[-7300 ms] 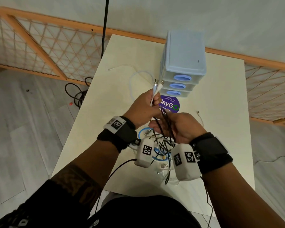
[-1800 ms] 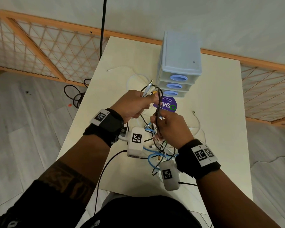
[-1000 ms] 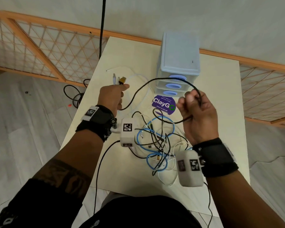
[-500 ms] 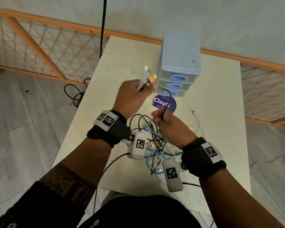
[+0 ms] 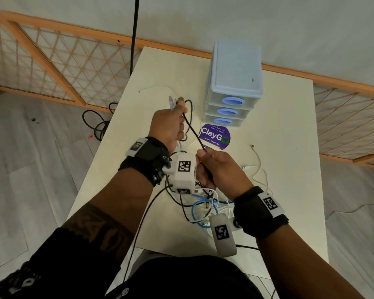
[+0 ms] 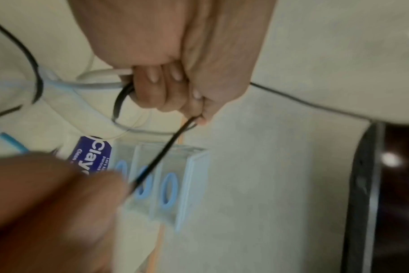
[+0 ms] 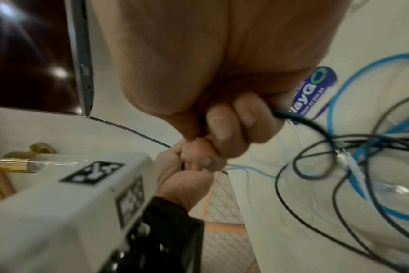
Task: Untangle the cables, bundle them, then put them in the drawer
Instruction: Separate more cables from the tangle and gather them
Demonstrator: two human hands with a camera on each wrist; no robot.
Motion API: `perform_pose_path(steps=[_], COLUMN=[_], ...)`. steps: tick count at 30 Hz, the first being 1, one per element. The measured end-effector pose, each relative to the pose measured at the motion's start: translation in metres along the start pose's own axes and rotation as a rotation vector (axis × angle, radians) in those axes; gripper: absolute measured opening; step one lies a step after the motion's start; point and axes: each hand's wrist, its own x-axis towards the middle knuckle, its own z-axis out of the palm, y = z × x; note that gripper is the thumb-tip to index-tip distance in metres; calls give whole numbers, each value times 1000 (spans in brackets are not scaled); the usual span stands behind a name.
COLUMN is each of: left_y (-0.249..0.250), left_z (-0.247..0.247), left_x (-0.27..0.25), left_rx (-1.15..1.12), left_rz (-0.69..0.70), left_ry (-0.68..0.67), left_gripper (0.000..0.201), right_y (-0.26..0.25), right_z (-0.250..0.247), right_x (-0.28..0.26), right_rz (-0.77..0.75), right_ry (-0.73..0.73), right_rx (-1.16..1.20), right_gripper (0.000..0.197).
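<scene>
My left hand [image 5: 167, 124] is fisted round a black cable [image 5: 193, 131] and a white cable [image 6: 98, 73], their plug ends [image 5: 177, 101] sticking up above the fist. The black cable runs taut down to my right hand [image 5: 216, 169], which grips it in a fist lower on the table. Under my wrists lies a tangle of black, white and blue cables [image 5: 201, 206]. The pale blue three-drawer unit [image 5: 235, 83] stands at the back of the table, all drawers shut. In the left wrist view the drawer fronts [image 6: 156, 175] show behind the taut cable.
A purple ClayGo sticker [image 5: 215, 135] lies in front of the drawers. A loose white cable [image 5: 258, 162] trails on the table [image 5: 289, 126] to the right. Black cords [image 5: 95, 121] lie on the floor at the left, near a wooden lattice fence [image 5: 63, 67].
My left hand has moved left and down with the plug ends. My right hand has slid down the black cable toward me, so a longer taut stretch runs between the hands.
</scene>
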Motion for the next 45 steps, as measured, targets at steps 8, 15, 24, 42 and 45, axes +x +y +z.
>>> perform_pose_path(steps=[8, 15, 24, 42, 45], left_y=[-15, 2, -10, -1, 7], left_z=[-10, -16, -2, -9, -13], left_x=[-13, 5, -30, -1, 1], left_rx=[232, -57, 360, 329, 278], left_rz=[-35, 76, 77, 147, 116], left_ry=[-384, 52, -350, -77, -97], left_gripper=[22, 17, 21, 25, 28], right_y=[-3, 8, -5, 3, 8], right_z=[1, -2, 1, -3, -2], right_x=[5, 4, 8, 1, -1], right_rz=[25, -40, 4, 90, 66], right_ry=[67, -30, 58, -8, 0], right_rx=[-58, -3, -83, -3, -21], right_gripper=[36, 35, 31, 36, 34])
